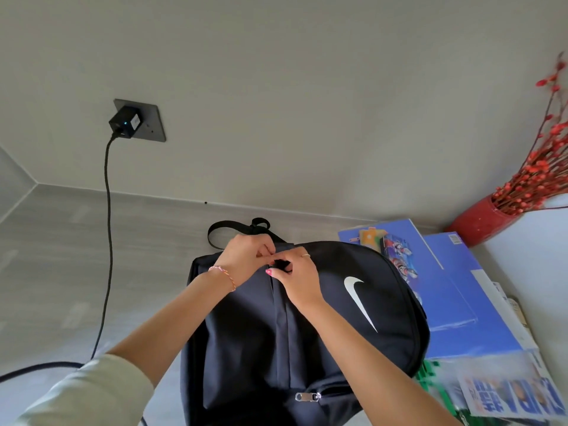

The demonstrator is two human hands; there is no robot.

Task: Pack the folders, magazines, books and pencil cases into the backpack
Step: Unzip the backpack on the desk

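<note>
Left hand steadying the black fabric backpack at its far end, right hand pinching the black zipper pull: draw along the track.

Bottom of the frame slices off the backpack base. Fingertips of both hands, left hand and right hand, bunch over a black pull, hiding the zipper top. Lower right, the magazines smear into blur, text unreadable. Vase cut by the right edge.
</note>
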